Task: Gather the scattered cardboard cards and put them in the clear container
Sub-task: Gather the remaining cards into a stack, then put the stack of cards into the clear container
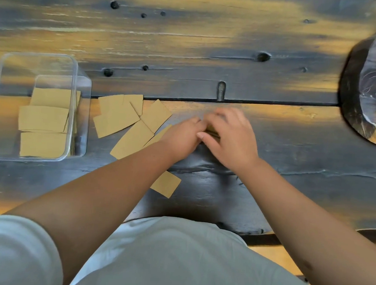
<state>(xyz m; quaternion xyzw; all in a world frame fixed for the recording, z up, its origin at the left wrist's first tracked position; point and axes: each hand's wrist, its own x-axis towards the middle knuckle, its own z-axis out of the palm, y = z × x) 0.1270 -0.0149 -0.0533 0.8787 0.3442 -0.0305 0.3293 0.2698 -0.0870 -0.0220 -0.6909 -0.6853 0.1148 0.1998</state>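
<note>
Place: likely a home or a craft room; which of the two cannot be told.
Desk (210, 44): heavy old planks, dark stain worn to yellow, knots and holes.
Right edge: a dark carved wooden slab (371, 87) lying on it.

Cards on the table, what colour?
Plain tan-brown cardboard, no print; clearest in the head view.

Dim, uneven light: warm yellow patches streak the dark wooden table (210, 44), with a soft sheen near its front edge. The right hand (231, 136) looks motion-blurred. Edges bend, perhaps from the wide-angle lens.
</note>
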